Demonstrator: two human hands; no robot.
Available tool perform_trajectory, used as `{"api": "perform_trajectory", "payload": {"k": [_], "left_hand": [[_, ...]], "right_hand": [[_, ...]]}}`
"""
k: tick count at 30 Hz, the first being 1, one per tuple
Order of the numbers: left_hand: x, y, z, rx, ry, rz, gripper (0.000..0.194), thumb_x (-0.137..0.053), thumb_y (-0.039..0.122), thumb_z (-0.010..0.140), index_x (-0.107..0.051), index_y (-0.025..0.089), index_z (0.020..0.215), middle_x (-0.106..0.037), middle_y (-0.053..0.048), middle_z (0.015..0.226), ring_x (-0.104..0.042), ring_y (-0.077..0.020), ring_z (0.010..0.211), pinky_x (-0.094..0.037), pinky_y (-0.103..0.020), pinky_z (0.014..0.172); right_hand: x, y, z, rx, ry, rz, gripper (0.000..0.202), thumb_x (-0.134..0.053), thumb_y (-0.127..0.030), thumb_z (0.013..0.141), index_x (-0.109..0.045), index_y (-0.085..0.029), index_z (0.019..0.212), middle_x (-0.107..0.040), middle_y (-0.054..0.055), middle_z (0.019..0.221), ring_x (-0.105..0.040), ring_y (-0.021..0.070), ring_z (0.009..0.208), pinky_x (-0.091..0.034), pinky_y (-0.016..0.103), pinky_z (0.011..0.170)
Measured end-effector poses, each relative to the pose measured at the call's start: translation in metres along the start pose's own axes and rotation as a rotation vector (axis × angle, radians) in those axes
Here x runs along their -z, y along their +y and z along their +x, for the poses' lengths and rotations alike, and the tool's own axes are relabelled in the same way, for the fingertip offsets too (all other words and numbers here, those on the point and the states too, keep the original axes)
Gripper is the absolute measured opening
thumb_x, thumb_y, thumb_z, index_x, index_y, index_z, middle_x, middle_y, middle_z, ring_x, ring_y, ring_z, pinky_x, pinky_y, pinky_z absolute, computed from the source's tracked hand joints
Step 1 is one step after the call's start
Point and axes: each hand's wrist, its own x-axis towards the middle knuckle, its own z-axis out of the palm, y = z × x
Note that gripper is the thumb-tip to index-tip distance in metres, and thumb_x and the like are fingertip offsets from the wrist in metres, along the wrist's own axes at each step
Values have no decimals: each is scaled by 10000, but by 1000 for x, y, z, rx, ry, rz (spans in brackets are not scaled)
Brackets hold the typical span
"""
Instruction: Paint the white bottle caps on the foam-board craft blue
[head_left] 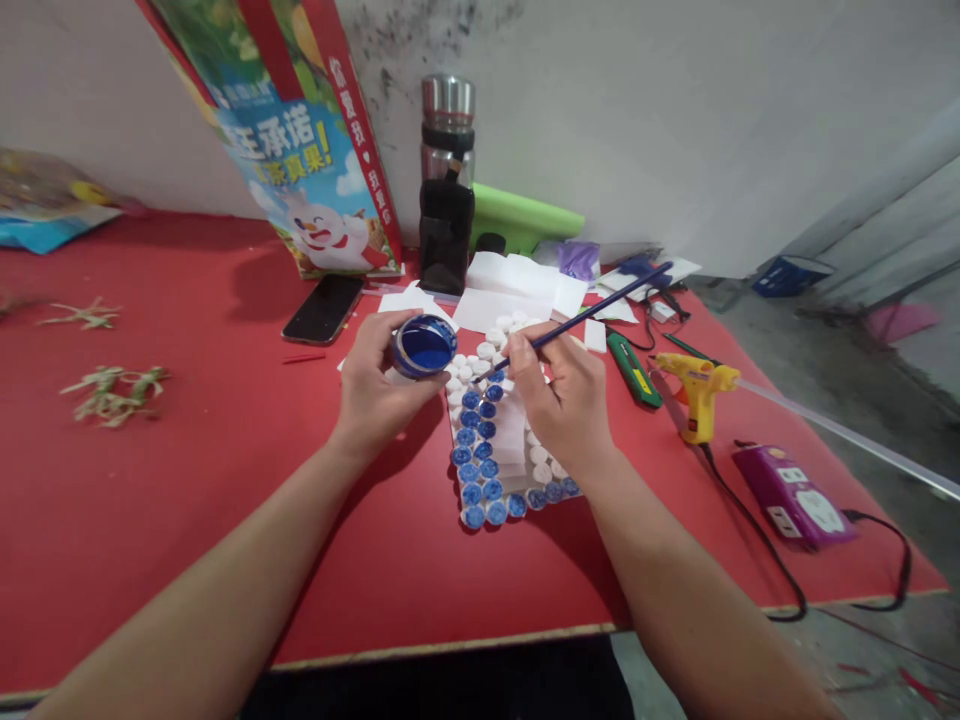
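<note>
My left hand [379, 385] is closed around a small jar of blue paint [425, 347], tilted so its mouth faces me. Pinched in my right hand [559, 395] is a dark blue paintbrush [592, 310], its tip pointing down and left over a board edged with round discs. The blue-painted discs [471, 494] run down the left side and along the near edge of that board. White discs [489, 338] fill the far edge and show on the right side. My right hand covers part of the board. Whether the brush tip touches a disc, I cannot tell.
On the right lie a green utility knife [634, 370], a yellow glue gun [701, 390] and a purple power strip [793, 497] with cords. Behind stand a dark bottle [447, 220] and a printed bag [300, 170]. A phone [323, 308] and dried grass pieces [116, 393] are left.
</note>
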Motion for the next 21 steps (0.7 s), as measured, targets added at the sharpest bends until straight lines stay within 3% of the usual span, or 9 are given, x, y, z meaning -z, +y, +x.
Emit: {"api": "perform_trajectory", "payload": {"k": [6,12,18,21], "left_hand": [[0,-1,0,-20,3,-10,578,-937,266,757,-713,270,1289,-721,-86,1343,-720,-344,1274,-573,-554,1137],[-1,-1,0,-23,10,-9,583,-941,272,748,-718,269,1287,-725,-82,1334,-722,-344,1267,-579,-543,1125],[-1,2,1,-12,2,-12,577,-938,261,744,-716,276,1276,-728,-79,1331,-719,-340,1272,-571,-545,1143],[-1,2,0,1,2,-10,579,-941,267,743,-714,285,1276,-727,-83,1331,-719,-344,1271,-574,-547,1137]], "right_hand": [[3,2,1,-34,24,-37,269,-569,-297,1123,-625,-236,867,-603,-45,698,-566,109,602,-446,283,607],[-3,-1,-1,24,-5,-11,220,-575,-262,1124,-662,-228,925,-690,-21,786,-652,119,711,-527,275,706],[-2,-1,-1,15,8,-1,243,-588,-258,1108,-631,-238,869,-630,-44,714,-597,113,638,-493,279,646],[-1,-1,0,-13,15,-1,234,-574,-298,1118,-649,-245,903,-667,-29,744,-630,128,669,-515,297,669]]}}
